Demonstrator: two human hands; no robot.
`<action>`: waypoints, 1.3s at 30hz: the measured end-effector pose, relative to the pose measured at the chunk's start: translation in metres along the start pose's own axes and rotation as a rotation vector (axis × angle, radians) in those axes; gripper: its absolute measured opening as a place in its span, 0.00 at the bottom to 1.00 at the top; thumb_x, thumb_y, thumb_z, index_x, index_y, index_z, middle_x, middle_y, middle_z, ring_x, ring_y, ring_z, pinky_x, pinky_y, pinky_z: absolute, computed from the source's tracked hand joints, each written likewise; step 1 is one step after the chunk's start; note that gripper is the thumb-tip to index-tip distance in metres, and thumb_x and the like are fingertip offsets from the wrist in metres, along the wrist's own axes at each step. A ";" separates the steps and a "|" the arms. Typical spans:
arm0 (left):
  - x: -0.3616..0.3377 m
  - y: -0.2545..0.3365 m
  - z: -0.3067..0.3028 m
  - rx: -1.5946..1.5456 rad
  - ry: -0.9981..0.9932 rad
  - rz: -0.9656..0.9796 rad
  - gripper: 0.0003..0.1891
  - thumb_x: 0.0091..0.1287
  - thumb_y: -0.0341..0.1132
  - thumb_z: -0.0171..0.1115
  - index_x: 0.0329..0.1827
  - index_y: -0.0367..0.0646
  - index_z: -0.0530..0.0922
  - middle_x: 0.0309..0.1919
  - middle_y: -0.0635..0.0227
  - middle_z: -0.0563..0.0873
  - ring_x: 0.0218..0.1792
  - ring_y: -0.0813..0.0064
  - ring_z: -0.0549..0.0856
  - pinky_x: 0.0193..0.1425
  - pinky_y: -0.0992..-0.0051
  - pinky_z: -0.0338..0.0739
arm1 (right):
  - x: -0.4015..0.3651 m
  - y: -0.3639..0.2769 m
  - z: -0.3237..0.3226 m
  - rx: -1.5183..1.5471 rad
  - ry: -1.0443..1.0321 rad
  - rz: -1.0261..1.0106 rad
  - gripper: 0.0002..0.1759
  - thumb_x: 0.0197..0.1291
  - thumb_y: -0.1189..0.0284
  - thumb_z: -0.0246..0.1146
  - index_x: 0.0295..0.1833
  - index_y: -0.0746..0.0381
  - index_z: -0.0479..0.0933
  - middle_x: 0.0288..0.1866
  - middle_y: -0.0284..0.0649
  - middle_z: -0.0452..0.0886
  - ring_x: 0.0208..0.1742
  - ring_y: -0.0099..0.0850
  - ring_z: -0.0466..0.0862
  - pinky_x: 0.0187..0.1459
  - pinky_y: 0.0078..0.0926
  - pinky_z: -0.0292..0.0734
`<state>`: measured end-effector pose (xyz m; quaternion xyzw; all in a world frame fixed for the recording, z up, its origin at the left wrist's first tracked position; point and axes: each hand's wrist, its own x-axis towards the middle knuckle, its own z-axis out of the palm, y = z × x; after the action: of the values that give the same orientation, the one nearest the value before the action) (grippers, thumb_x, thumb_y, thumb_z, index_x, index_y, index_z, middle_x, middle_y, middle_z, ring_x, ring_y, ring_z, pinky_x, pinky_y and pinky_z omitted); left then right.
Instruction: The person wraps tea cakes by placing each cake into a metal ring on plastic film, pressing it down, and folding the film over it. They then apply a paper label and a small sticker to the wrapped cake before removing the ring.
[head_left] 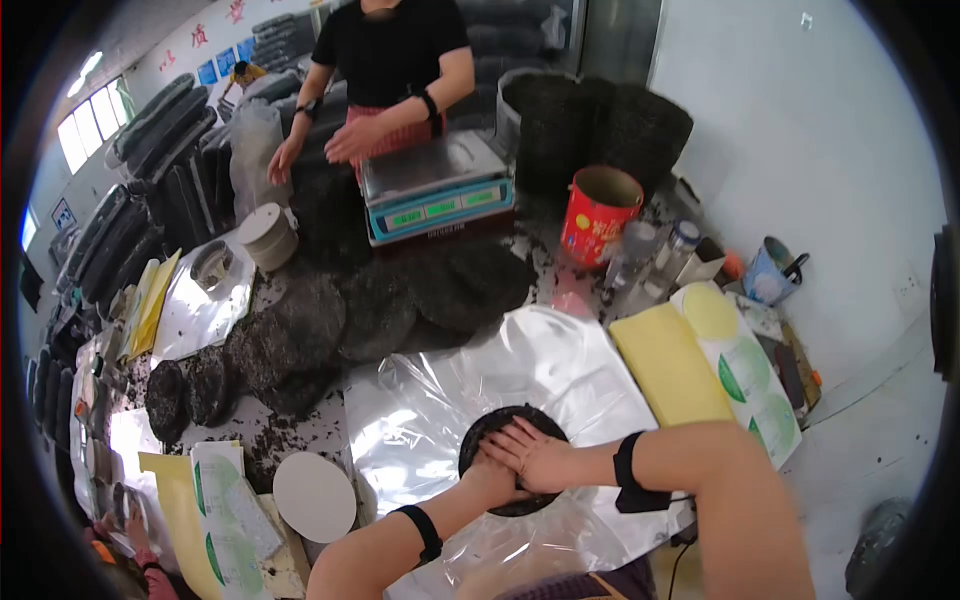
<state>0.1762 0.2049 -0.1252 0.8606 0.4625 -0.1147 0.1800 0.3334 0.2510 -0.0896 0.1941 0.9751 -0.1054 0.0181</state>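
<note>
A dark round cake of dried, leafy-looking material (535,413) lies on a clear plastic sheet (420,400) over a shiny board in front of me. My right hand (540,458) rests flat on the cake, its fingers spread. Beside and partly under it, my left hand (489,482) lies against the same cake, open as far as it shows, with some fingers hidden. Neither hand is wrapped around anything. Several similar dark cakes (375,310) lean in a row just behind the plastic.
Across the table a co-worker (390,60) stands behind a digital scale (440,190). A red tin (600,215) and glass jars (670,255) stand at the right. Yellow sheets (670,365) flank the board. A white disc (314,497) lies left, near dark crumbs (270,435).
</note>
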 end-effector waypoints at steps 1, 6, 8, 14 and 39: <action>0.001 -0.002 0.003 0.017 0.035 -0.005 0.47 0.63 0.71 0.54 0.73 0.38 0.68 0.69 0.36 0.69 0.70 0.39 0.67 0.74 0.44 0.57 | -0.001 -0.002 -0.007 -0.038 0.011 -0.005 0.52 0.52 0.58 0.65 0.80 0.63 0.51 0.79 0.49 0.60 0.79 0.46 0.59 0.79 0.53 0.43; -0.018 -0.001 0.008 0.069 0.317 0.052 0.57 0.60 0.69 0.57 0.79 0.31 0.52 0.80 0.45 0.49 0.81 0.49 0.50 0.80 0.49 0.47 | -0.058 -0.032 -0.020 0.361 0.352 0.043 0.41 0.53 0.63 0.68 0.73 0.59 0.64 0.76 0.51 0.64 0.77 0.50 0.61 0.77 0.54 0.47; -0.030 0.004 0.000 0.047 0.263 -0.006 0.61 0.58 0.70 0.60 0.80 0.31 0.46 0.82 0.48 0.45 0.82 0.55 0.46 0.81 0.52 0.43 | -0.129 -0.060 -0.014 0.270 0.156 0.263 0.40 0.51 0.58 0.71 0.70 0.57 0.69 0.75 0.50 0.66 0.78 0.51 0.59 0.76 0.62 0.47; -0.027 0.000 0.011 0.037 0.406 0.053 0.60 0.56 0.67 0.64 0.78 0.28 0.50 0.80 0.44 0.48 0.81 0.52 0.50 0.78 0.51 0.51 | -0.182 -0.069 -0.029 -0.142 0.571 0.410 0.33 0.53 0.60 0.72 0.65 0.57 0.73 0.68 0.46 0.72 0.73 0.54 0.65 0.73 0.66 0.51; -0.067 0.045 -0.028 -0.804 0.942 -0.417 0.31 0.58 0.31 0.72 0.64 0.37 0.69 0.60 0.53 0.76 0.58 0.53 0.77 0.62 0.64 0.73 | -0.032 -0.071 -0.029 0.295 -0.158 0.332 0.23 0.63 0.50 0.60 0.33 0.61 0.85 0.31 0.45 0.85 0.33 0.45 0.83 0.51 0.39 0.75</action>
<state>0.1784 0.1432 -0.0660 0.5766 0.6559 0.4241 0.2399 0.3362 0.1810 -0.0448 0.3436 0.8993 -0.2574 0.0831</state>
